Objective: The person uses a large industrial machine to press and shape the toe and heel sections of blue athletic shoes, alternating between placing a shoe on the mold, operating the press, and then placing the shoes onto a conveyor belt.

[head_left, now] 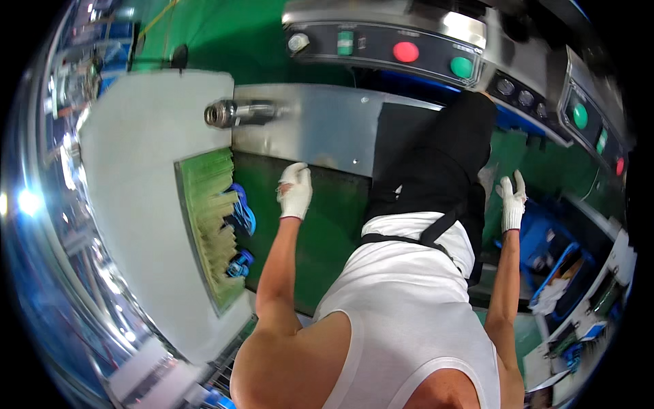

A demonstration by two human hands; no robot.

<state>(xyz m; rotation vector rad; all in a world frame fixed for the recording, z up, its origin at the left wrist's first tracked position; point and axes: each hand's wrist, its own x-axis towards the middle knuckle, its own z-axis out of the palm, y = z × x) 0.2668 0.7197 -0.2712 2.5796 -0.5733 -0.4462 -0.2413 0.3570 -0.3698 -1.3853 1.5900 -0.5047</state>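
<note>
My left hand [295,191], in a white work glove, is held out over the green floor beside the metal bench top [320,126]. Its fingers are loosely bent, and I see nothing in them. On the other side of my body, my right hand [513,202], gloved the same way, has its thumb and fingers apart and holds nothing. It is nearest to a blue bin [541,235]. A shiny cylindrical metal part [238,113] lies on the bench's left end, its right side blurred.
Control panels [381,45] with red and green buttons run ahead, with another panel [591,126] at the right. To my left are a large pale board [129,177], a green ragged-edged mat [208,225] and blue sandal-like items [243,211].
</note>
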